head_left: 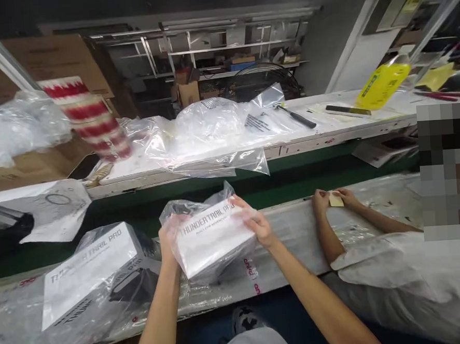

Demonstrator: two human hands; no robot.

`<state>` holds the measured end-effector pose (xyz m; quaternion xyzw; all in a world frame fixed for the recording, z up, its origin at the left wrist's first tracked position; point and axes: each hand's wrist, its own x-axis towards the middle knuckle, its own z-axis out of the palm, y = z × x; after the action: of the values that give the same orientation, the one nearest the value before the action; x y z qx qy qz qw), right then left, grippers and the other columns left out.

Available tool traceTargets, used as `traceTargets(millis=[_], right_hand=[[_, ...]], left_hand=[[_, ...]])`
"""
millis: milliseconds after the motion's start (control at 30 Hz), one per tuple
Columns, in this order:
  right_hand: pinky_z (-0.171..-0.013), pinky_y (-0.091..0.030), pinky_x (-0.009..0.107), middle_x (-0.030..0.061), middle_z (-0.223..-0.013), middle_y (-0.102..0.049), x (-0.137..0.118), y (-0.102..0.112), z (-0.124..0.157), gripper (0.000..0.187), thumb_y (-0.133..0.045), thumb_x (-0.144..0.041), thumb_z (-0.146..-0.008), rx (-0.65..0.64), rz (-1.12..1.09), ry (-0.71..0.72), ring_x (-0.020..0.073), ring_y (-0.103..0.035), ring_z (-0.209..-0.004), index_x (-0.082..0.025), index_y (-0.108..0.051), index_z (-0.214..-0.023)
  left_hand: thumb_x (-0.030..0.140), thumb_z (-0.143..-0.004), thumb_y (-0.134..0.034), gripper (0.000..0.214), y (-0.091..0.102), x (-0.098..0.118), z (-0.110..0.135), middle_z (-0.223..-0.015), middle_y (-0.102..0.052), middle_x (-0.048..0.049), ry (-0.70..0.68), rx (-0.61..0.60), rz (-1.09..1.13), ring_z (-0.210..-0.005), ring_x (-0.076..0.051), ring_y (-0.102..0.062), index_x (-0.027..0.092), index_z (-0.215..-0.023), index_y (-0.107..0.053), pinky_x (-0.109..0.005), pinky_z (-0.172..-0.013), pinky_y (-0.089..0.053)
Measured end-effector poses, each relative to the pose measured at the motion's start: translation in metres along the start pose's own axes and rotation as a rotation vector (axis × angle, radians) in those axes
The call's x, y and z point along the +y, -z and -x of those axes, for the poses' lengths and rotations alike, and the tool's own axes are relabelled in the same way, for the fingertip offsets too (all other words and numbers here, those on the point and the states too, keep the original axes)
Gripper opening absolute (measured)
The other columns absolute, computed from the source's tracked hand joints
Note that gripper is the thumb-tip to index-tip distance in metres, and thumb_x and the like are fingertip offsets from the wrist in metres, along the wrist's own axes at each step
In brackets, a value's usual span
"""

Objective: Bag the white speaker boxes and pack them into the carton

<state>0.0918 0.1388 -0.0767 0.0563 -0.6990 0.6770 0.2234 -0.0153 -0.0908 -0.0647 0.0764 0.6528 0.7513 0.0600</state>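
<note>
- Over the long near bench [296,240], the left hand [172,239] and right hand [257,223] grip a bagged white box [214,240] from opposite sides, presumably to keep it balanced.
- Leftward, a second bagged box [90,271] rests there, seemingly parked within reach.
- Rightward, a co-worker's hands [321,200] pinch a yellow slip [336,200].

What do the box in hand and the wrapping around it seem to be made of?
Box: likely cardboard, apparently matte, judging by its flat, printed white face and straight edges. Wrapping: thin, glossy plastic film; it creases and shows lettering through.
</note>
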Motion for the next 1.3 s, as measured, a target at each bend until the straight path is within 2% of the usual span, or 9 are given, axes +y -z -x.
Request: traceTargets(millis=[200,400,500,633,733,833,967,1133,1300], right_hand=[[-0.103,-0.050,0.057,0.0119,-0.121,-0.069,-0.050,0.009,0.031,0.027,-0.061,-0.050,-0.093,0.061,0.174,0.108,0.0352,-0.060,-0.124,-0.026,-0.065,-0.106],[-0.109,-0.033,0.072,0.0206,-0.154,-0.038,-0.089,-0.035,0.026,0.097,-0.076,-0.062,-0.078,-0.319,0.901,0.606,0.0496,-0.028,-0.145,-0.026,-0.030,-0.155],[-0.098,-0.044,0.063,0.0298,-0.142,-0.046,-0.056,-0.062,-0.021,0.097,-0.077,-0.063,-0.075,-0.429,1.088,0.620,0.0485,-0.047,-0.129,-0.010,-0.039,-0.147],[-0.062,-0.040,0.032,0.0043,-0.076,-0.061,-0.019,-0.078,-0.063,0.024,-0.059,-0.038,-0.099,-0.685,1.097,0.558,0.0174,-0.054,-0.062,-0.016,-0.061,-0.089],[-0.064,-0.033,0.031,-0.0008,-0.060,-0.048,-0.020,-0.084,-0.062,0.037,-0.043,-0.018,-0.104,-0.679,1.010,0.762,0.0134,-0.040,-0.055,-0.017,-0.051,-0.069],[-0.065,-0.030,0.029,-0.0022,-0.060,-0.044,-0.040,-0.097,-0.060,0.039,-0.045,-0.022,-0.106,-0.713,0.812,0.902,0.0122,-0.035,-0.058,-0.017,-0.049,-0.067],[-0.065,-0.031,0.029,-0.0036,-0.061,-0.041,-0.065,-0.131,-0.070,0.041,-0.048,-0.026,-0.105,-0.943,0.662,0.988,0.0116,-0.032,-0.058,-0.017,-0.048,-0.066],[-0.065,-0.034,0.029,-0.0031,-0.062,-0.038,-0.066,-0.196,-0.065,0.043,-0.044,-0.027,-0.106,-0.973,0.661,1.192,0.0124,-0.030,-0.059,-0.018,-0.049,-0.065],[-0.070,-0.041,0.030,-0.0003,-0.067,-0.045,-0.058,-0.268,-0.062,0.036,-0.044,-0.020,-0.104,-0.773,0.792,1.346,0.0143,-0.038,-0.065,-0.018,-0.057,-0.072]], left_hand=[[0.054,-0.069,-0.078,0.035,0.028,0.013,0.018,-0.075,-0.070,-0.0042,-0.091,0.169,0.160,-0.080,-0.020,-0.066,0.020,-0.069,-0.069,-0.032,-0.079,-0.054],[0.047,-0.083,-0.069,0.029,0.021,0.023,0.039,-0.078,-0.071,-0.0044,-0.131,0.167,0.121,-0.080,-0.021,-0.066,0.021,-0.072,-0.073,-0.032,-0.080,-0.053],[0.043,-0.093,-0.059,0.030,0.033,0.032,0.061,-0.088,-0.076,-0.0069,-0.163,-0.009,-0.070,-0.093,-0.026,-0.069,0.023,-0.080,-0.078,-0.037,-0.090,-0.053],[0.038,-0.091,-0.065,0.031,0.098,0.066,0.109,-0.126,-0.071,-0.0043,-0.349,0.078,-0.643,-0.126,-0.030,-0.060,0.035,-0.121,-0.072,-0.046,-0.111,-0.043],[0.057,-0.068,-0.083,0.098,0.167,0.083,0.125,-0.163,-0.030,-0.0120,-0.324,0.226,-1.250,-0.151,-0.042,-0.022,0.031,-0.153,-0.042,-0.061,-0.121,-0.019],[0.060,-0.053,-0.087,0.126,0.222,0.084,0.104,-0.166,-0.006,-0.0239,-0.112,0.108,-1.657,-0.152,-0.049,-0.002,0.016,-0.157,-0.032,-0.068,-0.119,-0.006],[0.050,-0.055,-0.085,0.123,0.252,0.091,0.049,-0.160,-0.027,-0.0294,0.158,-0.090,-1.710,-0.148,-0.049,-0.022,0.010,-0.157,-0.029,-0.063,-0.114,-0.026],[0.034,-0.070,-0.065,0.021,0.259,0.111,0.012,-0.090,-0.071,-0.0135,0.025,-0.291,-1.298,-0.081,-0.029,-0.063,0.017,-0.079,-0.072,-0.032,-0.069,-0.043],[0.021,-0.073,-0.054,0.015,0.255,0.117,0.008,-0.071,-0.065,-0.0050,-0.137,-0.404,-1.089,-0.069,-0.020,-0.057,0.019,-0.060,-0.060,-0.029,-0.064,-0.037]])
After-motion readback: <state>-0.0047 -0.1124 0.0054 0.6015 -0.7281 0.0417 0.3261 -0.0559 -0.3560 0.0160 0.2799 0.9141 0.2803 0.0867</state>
